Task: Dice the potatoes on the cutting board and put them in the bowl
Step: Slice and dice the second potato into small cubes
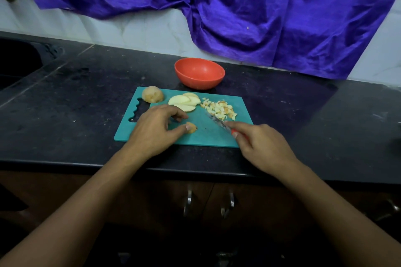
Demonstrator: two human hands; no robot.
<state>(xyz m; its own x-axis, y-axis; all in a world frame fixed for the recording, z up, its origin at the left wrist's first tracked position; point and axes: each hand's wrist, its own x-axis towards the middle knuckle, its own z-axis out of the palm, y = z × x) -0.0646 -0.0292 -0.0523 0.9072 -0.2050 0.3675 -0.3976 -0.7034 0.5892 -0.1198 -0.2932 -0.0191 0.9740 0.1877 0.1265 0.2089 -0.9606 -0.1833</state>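
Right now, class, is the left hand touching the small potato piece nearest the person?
Touching. The head view shows the thumb tip of the left hand lying against the small potato piece, with no gap between them.

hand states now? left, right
Left hand: thumb touches the small brown-skinned potato piece; whether it pinches it cannot be told.
Right hand: grips the red-handled steel knife, forefinger along the blade.

On the green board (217,136) the left hand (156,128) touches a small potato piece (191,128) with its thumb, the right hand (260,143) holds a knife (219,122) at the piece's 3 o'clock, and a red bowl (199,73) sits past the board at 12 o'clock.
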